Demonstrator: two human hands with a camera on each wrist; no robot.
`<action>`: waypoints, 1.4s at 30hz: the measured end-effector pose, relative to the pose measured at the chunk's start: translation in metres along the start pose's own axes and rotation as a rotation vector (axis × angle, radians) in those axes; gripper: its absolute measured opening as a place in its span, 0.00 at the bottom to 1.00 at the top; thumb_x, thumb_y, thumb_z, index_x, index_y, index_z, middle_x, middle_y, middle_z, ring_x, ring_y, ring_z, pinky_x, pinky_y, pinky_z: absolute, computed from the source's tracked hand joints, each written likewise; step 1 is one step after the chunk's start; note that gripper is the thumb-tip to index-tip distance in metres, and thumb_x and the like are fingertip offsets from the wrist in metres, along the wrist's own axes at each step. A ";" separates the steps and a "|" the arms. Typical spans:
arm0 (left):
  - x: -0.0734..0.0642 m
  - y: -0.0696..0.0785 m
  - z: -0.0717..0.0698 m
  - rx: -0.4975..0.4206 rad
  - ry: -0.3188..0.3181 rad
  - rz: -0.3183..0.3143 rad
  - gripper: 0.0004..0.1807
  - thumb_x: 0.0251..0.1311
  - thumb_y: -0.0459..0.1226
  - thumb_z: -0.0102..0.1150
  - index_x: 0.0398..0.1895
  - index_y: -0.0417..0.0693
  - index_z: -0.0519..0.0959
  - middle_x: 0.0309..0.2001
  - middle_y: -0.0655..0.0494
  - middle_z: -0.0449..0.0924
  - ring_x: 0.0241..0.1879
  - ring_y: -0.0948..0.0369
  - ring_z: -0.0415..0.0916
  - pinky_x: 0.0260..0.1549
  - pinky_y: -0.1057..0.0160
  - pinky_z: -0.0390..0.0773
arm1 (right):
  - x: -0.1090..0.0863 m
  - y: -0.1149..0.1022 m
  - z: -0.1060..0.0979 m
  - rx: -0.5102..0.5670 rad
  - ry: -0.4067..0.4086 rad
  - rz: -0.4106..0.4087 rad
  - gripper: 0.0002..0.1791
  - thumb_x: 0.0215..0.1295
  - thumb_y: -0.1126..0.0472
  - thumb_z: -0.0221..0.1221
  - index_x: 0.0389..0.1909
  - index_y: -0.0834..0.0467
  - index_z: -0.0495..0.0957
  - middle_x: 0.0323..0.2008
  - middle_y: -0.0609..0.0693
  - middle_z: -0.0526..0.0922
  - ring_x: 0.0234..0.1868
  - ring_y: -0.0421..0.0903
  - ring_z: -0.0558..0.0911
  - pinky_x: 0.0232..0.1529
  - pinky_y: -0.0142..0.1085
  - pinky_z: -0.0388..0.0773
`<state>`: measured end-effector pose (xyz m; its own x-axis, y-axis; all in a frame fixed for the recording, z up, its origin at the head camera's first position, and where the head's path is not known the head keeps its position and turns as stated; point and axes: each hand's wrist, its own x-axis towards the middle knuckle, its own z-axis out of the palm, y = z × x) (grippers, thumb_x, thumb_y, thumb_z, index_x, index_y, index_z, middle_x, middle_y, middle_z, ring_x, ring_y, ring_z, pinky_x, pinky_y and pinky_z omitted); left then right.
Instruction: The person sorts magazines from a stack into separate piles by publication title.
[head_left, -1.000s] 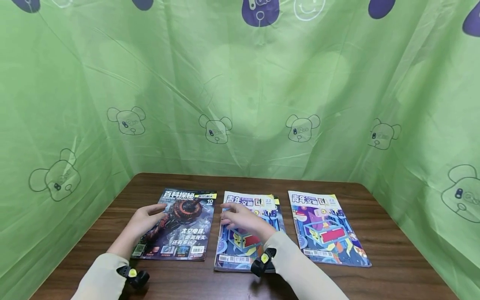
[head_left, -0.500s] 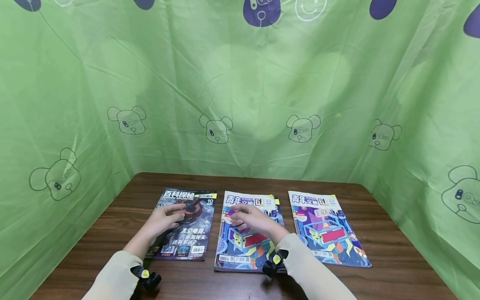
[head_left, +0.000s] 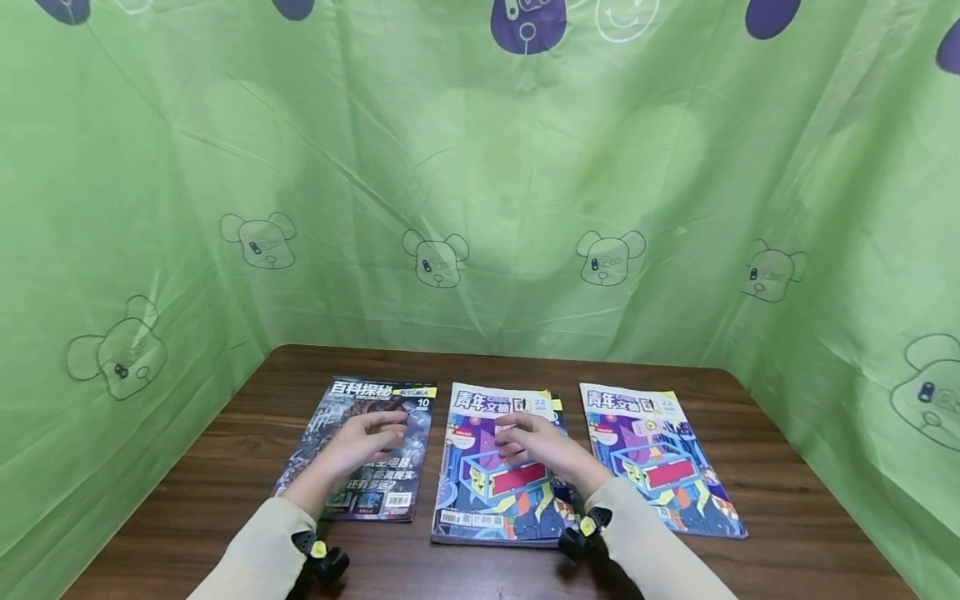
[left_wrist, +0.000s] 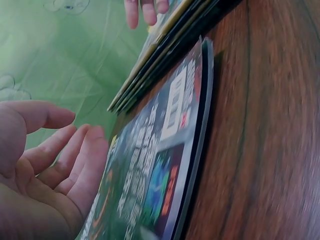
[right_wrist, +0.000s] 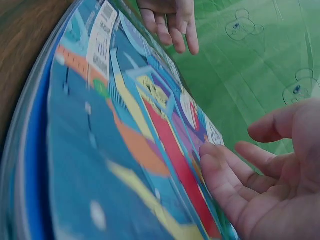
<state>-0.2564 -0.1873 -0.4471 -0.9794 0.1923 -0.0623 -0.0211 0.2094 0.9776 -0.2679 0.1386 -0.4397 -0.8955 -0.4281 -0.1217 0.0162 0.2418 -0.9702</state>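
My left hand (head_left: 360, 442) hangs over a dark magazine (head_left: 393, 492) with white Chinese lettering at the left of the table. In the left wrist view its fingers curve loosely above the cover with nothing between them. A colourful magazine (head_left: 480, 500), purple and blue with a red block, tops a stack in the middle. Above that stack is my right hand (head_left: 551, 450), also relaxed and holding nothing. A matching colourful magazine (head_left: 663, 475) lies flat at the right, partly hidden by my right forearm.
The brown wooden table (head_left: 510, 575) carries all the magazines. A green curtain (head_left: 517, 317) with bear drawings surrounds its back and sides. Small black wrist cameras hang at both sleeves, close over the table's front part.
Both hands have drifted to the right, the left one from the dark magazine's left edge to over its middle, the right one across the middle stack. The magazines stay where they lay.
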 end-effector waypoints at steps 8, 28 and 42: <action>0.004 0.001 0.018 0.015 -0.043 0.002 0.24 0.68 0.32 0.56 0.67 0.34 0.71 0.58 0.35 0.77 0.51 0.46 0.81 0.48 0.50 0.83 | -0.013 0.007 -0.021 -0.004 0.037 -0.016 0.25 0.76 0.61 0.51 0.67 0.72 0.65 0.53 0.66 0.80 0.50 0.57 0.83 0.50 0.46 0.83; 0.015 0.000 0.052 -0.021 -0.107 -0.012 0.25 0.66 0.29 0.57 0.65 0.29 0.71 0.57 0.33 0.78 0.50 0.47 0.81 0.47 0.52 0.84 | -0.038 0.019 -0.060 -0.091 0.144 0.010 0.24 0.75 0.62 0.51 0.66 0.72 0.67 0.53 0.65 0.81 0.48 0.56 0.83 0.48 0.46 0.83; 0.013 0.002 0.055 -0.025 -0.081 -0.023 0.25 0.65 0.30 0.57 0.66 0.32 0.72 0.56 0.37 0.79 0.48 0.48 0.82 0.45 0.51 0.84 | -0.047 0.021 -0.074 -0.124 0.207 0.010 0.23 0.76 0.62 0.49 0.65 0.72 0.68 0.56 0.68 0.79 0.51 0.59 0.82 0.50 0.50 0.82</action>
<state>-0.2580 -0.1315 -0.4569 -0.9591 0.2651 -0.0996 -0.0491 0.1907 0.9804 -0.2582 0.2283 -0.4393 -0.9678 -0.2410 -0.0729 -0.0180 0.3551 -0.9347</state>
